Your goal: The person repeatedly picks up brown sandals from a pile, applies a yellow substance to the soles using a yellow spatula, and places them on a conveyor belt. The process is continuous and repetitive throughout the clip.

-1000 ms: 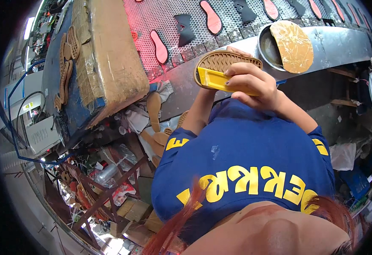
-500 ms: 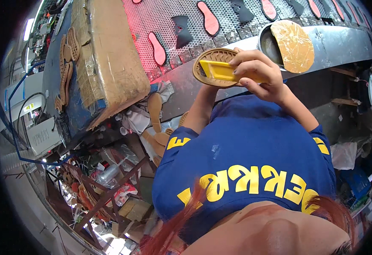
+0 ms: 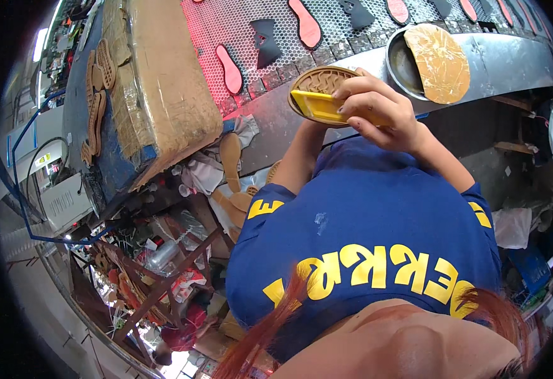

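Note:
A brown rubber shoe sole (image 3: 327,79) with a wavy tread is held up in front of my chest. My left forearm (image 3: 306,148) rises right behind it. The sole hides my left hand and its fingers, which hold it from behind. With thumb and fingers, my right hand (image 3: 384,110) grips a flat yellow tool with a long bevelled bar (image 3: 317,106), lying across the sole's near side. Its underside is hidden, so I cannot tell whether it touches the sole.
Pink insoles (image 3: 229,69) and black cut pieces (image 3: 266,44) lie on a mesh belt at the back. A metal pan (image 3: 403,63), partly covered by a crusted yellowish round lid (image 3: 439,63), stands on the metal ledge (image 3: 507,60). Brown soles (image 3: 97,107) lie left beside a cardboard-covered block (image 3: 172,76).
The sole has tilted and risen slightly, so more tread shows above the yellow bar. My right hand has moved a little left and up with the tool. The insoles appear slightly farther up and left.

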### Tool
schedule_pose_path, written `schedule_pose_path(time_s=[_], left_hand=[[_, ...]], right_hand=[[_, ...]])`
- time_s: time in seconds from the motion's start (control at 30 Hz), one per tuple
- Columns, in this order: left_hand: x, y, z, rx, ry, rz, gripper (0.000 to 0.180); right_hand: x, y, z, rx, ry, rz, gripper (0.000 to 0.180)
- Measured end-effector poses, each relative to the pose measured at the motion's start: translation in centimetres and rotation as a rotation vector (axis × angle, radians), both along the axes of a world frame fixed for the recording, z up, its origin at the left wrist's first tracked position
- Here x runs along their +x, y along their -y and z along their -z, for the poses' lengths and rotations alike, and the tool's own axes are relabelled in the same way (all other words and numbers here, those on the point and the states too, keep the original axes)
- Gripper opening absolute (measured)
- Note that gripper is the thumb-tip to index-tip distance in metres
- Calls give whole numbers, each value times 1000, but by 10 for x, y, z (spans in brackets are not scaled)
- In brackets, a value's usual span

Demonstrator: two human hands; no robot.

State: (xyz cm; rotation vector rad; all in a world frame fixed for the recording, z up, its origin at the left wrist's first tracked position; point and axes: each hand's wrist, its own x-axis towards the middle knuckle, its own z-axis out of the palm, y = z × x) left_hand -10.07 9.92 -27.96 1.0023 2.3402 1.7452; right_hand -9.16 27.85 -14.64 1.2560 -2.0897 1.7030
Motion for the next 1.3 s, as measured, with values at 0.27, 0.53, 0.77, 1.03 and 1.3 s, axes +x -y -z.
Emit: schedule_pose_path(time_s=[0.27,0.53,0.77,1.03,1.3], left_hand=[[-2,0,1,-8,-2,35,74],[-7,4,-17,35,164,121,76],[-26,16,-27,604,776,236,75],[-23,39,-63,1108,1108,333,79],[0,31,-77,1261,1123,527,81]], right_hand=[[-16,-11,-1,61,-17,-135,22],[-23,-34,3,19,133,28,19],[-30,-30,37,-813,727,95,26],[-59,-13,35,-669,667,313,19],[-68,16,24,-226,-2,504,34]])
